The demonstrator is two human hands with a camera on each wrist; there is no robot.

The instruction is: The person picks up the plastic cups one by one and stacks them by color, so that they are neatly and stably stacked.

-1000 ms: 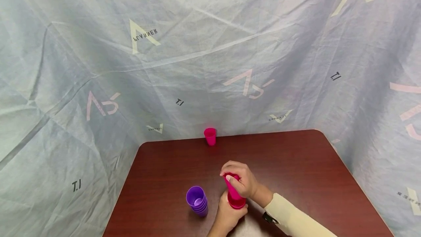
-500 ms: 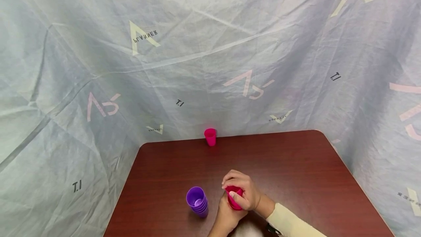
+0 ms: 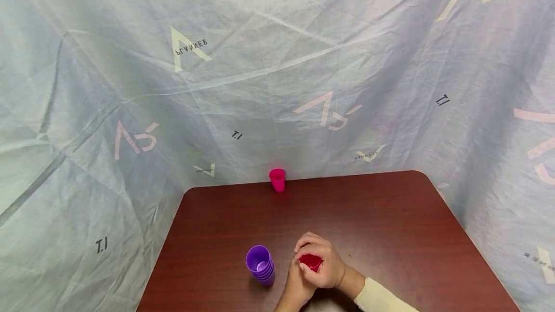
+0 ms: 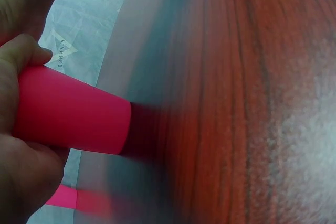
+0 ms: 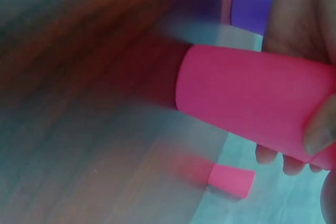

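Note:
Both my hands are around one stack of nested pink cups (image 3: 310, 261) near the front of the table. My left hand (image 3: 297, 287) grips the outer pink cup (image 4: 79, 115) from the side, with its base hanging free in the left wrist view. Over the rim, my right hand (image 3: 326, 267) holds the inner cup, thumb on the near side and fingers across the far side. The inner cup sits deep in the outer one, and most of the stack is hidden by my hands. To the left stands an upright stack of several purple cups (image 3: 261, 267).
A single pink cup (image 3: 278, 180) stands upright at the back edge of the brown table (image 3: 225, 215). Behind and at both sides hangs a grey printed cloth (image 3: 260, 61).
My right hand has moved down, pushing the inner pink cup from partly raised to deep inside the outer one. My left hand stays around the outer cup. The purple stack has not moved.

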